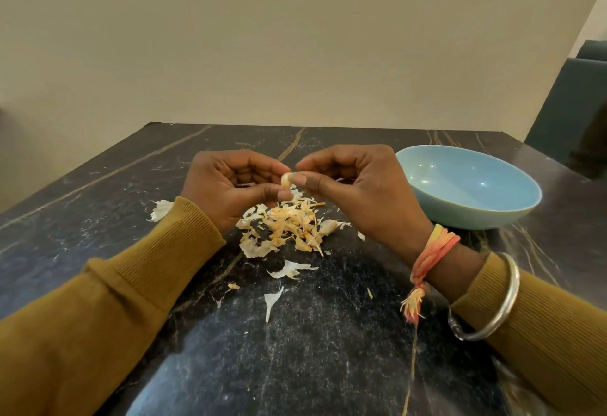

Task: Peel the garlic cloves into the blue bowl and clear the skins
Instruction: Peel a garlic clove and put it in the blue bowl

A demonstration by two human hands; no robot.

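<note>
A small pale garlic clove (286,179) is held above the table between both hands. My left hand (230,185) pinches it with thumb and forefinger, fingers curled. My right hand (354,192) meets it from the right, thumb and forefinger tips on the clove. Directly below lies a pile of garlic skins (289,225), white and orange-tinted. The blue bowl (469,185) stands to the right of my right hand; the part of its inside that I see holds nothing.
The dark marble table (312,350) carries stray skin flakes, one (161,209) left of my left wrist, others (289,269) nearer me. A dark chair (571,113) stands at the far right corner. A plain wall lies behind the table's far edge.
</note>
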